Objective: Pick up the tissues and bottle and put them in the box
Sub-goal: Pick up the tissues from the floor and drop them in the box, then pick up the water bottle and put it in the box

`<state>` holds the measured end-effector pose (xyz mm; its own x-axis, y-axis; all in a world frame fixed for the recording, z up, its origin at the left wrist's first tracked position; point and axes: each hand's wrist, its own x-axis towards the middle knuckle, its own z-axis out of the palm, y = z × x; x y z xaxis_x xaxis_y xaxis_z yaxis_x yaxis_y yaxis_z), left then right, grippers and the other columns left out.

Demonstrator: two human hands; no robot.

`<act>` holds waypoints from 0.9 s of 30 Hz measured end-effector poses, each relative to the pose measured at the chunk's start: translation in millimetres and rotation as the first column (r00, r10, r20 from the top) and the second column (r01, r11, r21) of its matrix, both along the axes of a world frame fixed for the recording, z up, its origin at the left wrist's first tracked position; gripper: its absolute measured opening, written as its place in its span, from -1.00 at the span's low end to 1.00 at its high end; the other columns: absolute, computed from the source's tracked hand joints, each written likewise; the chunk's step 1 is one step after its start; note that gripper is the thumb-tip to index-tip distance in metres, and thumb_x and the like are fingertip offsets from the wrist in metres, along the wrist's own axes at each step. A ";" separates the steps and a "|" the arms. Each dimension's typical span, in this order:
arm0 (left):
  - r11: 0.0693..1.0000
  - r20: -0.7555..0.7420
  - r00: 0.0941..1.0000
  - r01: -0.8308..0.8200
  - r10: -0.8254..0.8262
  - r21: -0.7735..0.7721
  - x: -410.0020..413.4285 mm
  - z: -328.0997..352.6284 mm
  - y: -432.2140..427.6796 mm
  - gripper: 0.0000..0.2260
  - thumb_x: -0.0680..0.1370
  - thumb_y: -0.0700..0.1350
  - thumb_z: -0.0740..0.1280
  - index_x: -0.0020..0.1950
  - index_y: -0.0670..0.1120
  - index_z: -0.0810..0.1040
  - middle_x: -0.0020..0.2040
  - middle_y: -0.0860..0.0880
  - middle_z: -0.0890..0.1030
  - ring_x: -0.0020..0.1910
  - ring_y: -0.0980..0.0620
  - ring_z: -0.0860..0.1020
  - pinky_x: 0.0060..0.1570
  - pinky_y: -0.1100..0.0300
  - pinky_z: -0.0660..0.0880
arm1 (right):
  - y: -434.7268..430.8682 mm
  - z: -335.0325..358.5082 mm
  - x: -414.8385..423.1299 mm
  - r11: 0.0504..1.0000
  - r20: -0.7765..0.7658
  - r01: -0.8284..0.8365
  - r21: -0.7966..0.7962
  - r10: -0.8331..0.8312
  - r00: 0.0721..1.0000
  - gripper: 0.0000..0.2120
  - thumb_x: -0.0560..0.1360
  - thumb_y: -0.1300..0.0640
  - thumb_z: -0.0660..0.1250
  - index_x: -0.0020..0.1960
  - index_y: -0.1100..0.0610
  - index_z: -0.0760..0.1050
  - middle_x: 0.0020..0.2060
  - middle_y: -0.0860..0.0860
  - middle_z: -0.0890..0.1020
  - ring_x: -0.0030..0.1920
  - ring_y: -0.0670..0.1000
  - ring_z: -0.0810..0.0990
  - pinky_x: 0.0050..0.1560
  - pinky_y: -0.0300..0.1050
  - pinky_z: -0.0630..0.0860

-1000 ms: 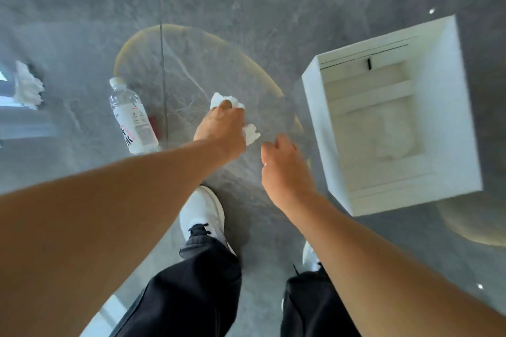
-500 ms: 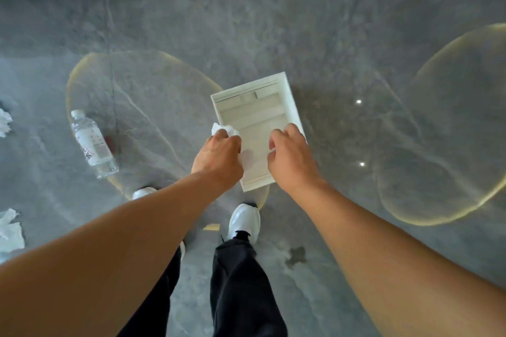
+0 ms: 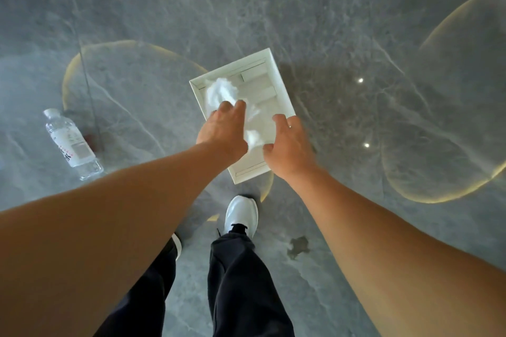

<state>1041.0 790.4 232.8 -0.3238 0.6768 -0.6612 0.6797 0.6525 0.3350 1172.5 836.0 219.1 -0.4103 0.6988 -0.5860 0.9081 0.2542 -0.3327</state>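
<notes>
Since a moment ago her left hand (image 3: pixel 223 128) has spread wide, dropping the tissue (image 3: pixel 221 91) into the box (image 3: pixel 282 90) beneath her fingers, right hand (image 3: pixel 287 145) loose and empty, while the bottle (image 3: pixel 71 143) waits well left.

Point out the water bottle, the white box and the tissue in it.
water bottle (image 3: pixel 71 144), head view, on its label.
white box (image 3: pixel 283 90), head view, on its right rim.
tissue (image 3: pixel 220 91), head view, on the crumpled wad.

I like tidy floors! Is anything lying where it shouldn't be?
Yes. The bottle lies on its side on the grey floor, left of the white box. There is also a small dark stain near the shoe.
</notes>
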 end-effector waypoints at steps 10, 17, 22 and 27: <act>0.978 -0.031 0.989 -0.150 0.147 -0.148 -59.7 23.8 -94.1 -0.60 0.37 -0.27 0.31 0.19 -0.04 0.45 0.14 -0.08 0.45 0.07 -0.14 0.51 -0.06 -0.02 0.54 | -16.3 35.1 -21.0 0.976 0.107 -0.214 -0.046 0.218 0.970 -0.64 0.44 0.22 0.22 0.23 0.16 0.35 0.13 0.13 0.41 0.10 0.20 0.44 -0.13 -0.05 0.36; 0.939 0.011 0.955 -0.291 0.298 -0.181 -97.9 44.8 -161.8 -0.66 0.36 -0.21 0.27 0.13 -0.06 0.48 0.11 -0.11 0.46 0.10 -0.18 0.51 0.01 -0.05 0.54 | -57.1 52.0 -117.3 0.942 0.113 -0.331 -0.059 0.335 0.935 -0.67 0.44 0.25 0.24 0.20 0.17 0.37 0.14 0.16 0.42 0.09 0.23 0.46 -0.10 0.01 0.43; 0.908 0.040 0.919 -0.379 0.392 -0.181 -136.4 58.9 -221.7 -0.69 0.37 -0.21 0.27 0.11 -0.05 0.48 0.10 -0.12 0.46 0.08 -0.22 0.51 -0.05 -0.04 0.49 | -123.8 72.5 -193.4 0.903 0.066 -0.411 -0.122 0.421 0.905 -0.62 0.44 0.23 0.25 0.25 0.13 0.35 0.17 0.17 0.43 0.12 0.26 0.48 0.01 0.08 0.48; 0.861 0.038 0.875 -0.465 0.482 -0.207 -199.9 84.8 -294.8 -0.68 0.38 -0.22 0.26 0.12 -0.09 0.51 0.08 -0.13 0.48 0.08 -0.23 0.53 0.00 -0.06 0.54 | -186.6 103.5 -256.9 0.850 0.076 -0.491 -0.190 0.511 0.856 -0.56 0.44 0.18 0.27 0.30 0.10 0.33 0.20 0.16 0.43 0.17 0.25 0.46 0.07 0.07 0.47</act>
<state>841.1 495.7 317.6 -0.5106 0.3181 -0.7989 0.2474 0.9441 0.2178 915.6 649.5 322.6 -0.5993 0.3110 -0.7376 0.7063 0.6390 -0.3045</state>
